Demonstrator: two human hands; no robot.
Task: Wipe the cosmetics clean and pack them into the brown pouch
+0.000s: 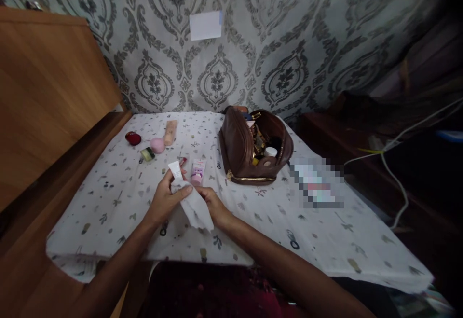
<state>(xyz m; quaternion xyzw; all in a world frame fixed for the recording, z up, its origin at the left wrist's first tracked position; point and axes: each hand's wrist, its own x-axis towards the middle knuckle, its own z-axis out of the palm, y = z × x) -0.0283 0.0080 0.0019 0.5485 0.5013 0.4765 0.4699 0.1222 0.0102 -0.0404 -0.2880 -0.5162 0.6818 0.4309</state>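
Observation:
Above the front half of the table, my left hand (167,197) is closed round a small white tube (175,169), whose flat end points up and away from me. A thin white cloth (198,210), perhaps a wipe, covers the tube's lower part and hangs down toward me. My right hand (217,210) is closed on the cloth's right side, its fingers partly hidden behind it. Just beyond my hands stands a pink tube with a purple print (197,171). Next to my left fingertips lies a small red item (183,161), partly covered.
An open brown zip bag (237,146) full of small items stands at the back. A peach tube (170,132), a pink round item (157,145), a green item (147,154) and a dark red one (133,138) lie left. A blurred-out object (318,183) lies right.

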